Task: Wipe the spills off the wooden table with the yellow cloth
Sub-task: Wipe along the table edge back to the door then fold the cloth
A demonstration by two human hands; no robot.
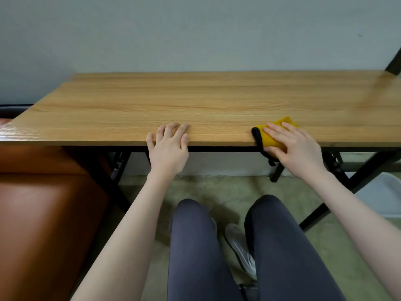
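Observation:
The wooden table [195, 101] runs across the view against a pale wall. A yellow cloth [271, 137] with a black trim lies folded at the table's front edge, right of centre, its black edge hanging over. My right hand [295, 148] lies flat on top of the cloth, fingers spread over it and thumb under its near side. My left hand [169, 146] rests on the front edge near the middle, fingers apart, holding nothing. I see no clear spill on the wood; a glossy patch shows at the left corner.
A brown leather seat [43, 209] stands at the left, beside the table. Black metal table legs [366, 170] cross below the top. My knees in dark trousers and a shoe [238, 246] are under the front edge. A dark bar [393, 64] leans at the far right.

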